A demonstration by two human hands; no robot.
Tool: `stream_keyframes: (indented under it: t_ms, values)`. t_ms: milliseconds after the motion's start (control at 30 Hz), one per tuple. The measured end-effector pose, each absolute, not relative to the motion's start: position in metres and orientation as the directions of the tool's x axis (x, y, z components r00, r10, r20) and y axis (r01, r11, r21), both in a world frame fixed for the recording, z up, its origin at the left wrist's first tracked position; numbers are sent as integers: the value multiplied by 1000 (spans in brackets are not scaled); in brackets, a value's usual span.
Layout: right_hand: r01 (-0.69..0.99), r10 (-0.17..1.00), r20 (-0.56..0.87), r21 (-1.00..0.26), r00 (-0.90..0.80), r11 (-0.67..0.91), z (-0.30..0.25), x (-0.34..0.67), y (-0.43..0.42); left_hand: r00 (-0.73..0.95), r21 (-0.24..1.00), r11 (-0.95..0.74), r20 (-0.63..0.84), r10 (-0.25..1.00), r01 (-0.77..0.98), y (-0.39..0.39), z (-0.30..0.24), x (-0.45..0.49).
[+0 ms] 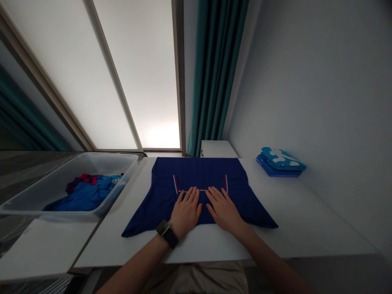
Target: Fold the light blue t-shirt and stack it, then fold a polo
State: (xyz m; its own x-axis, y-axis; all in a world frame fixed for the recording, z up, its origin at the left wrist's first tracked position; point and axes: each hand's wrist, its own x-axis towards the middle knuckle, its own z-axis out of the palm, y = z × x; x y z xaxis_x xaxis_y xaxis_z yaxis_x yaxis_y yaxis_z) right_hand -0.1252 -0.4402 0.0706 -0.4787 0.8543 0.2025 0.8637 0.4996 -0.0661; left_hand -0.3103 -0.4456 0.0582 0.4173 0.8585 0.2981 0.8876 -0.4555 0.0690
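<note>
A dark blue shirt [199,173] with a red and white trimmed collar lies spread flat on the white table [306,220]. Its sleeves fan out toward the near edge. My left hand [185,211], with a dark watch on the wrist, rests flat on the shirt just below the collar, fingers stretched out. My right hand [223,209] lies flat beside it, fingers also extended, palms down on the cloth. Neither hand holds anything.
A clear plastic bin [39,192] at the left holds blue and red clothes [87,191]. A stack of folded blue garments [280,161] sits at the table's far right by the wall. Teal curtains [216,73] and a window stand behind.
</note>
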Motion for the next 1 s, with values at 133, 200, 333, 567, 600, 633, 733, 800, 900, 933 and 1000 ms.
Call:
stream_keyframes:
  t_ms: [133,200,333,567,600,633,733,800,900,933,1000]
  values:
    - [836,827,253,-103,-502,539,79,-90,-449,495,108,-551,322,807,827,-443,74,-305]
    - [834,833,270,-145,-484,532,82,-68,-453,592,150,-660,330,735,736,-443,84,-293]
    - [859,875,286,-229,-391,459,85,-29,-466,768,222,-824,300,566,521,-441,98,-256]
    - [901,931,201,-256,-305,351,87,6,-488,870,234,-891,222,439,390,-422,95,-202]
    - [902,935,185,-260,-303,344,87,10,-489,878,227,-895,210,430,385,-420,94,-197]
    - [902,938,168,-266,-303,339,87,13,-490,883,223,-898,202,423,379,-417,94,-194]
    - [897,942,126,-289,-310,334,86,22,-488,887,239,-899,200,416,368,-411,92,-187]
    - [889,943,103,-313,-318,334,83,27,-485,887,260,-894,195,419,365,-408,91,-185]
    - [885,947,70,-340,-313,318,78,33,-477,882,281,-880,174,438,382,-405,90,-183]
    - [889,950,61,-339,-305,308,75,34,-474,878,283,-875,169,449,393,-405,89,-182]
    - [900,955,56,-321,-292,295,72,35,-469,865,277,-866,175,471,415,-404,88,-181]
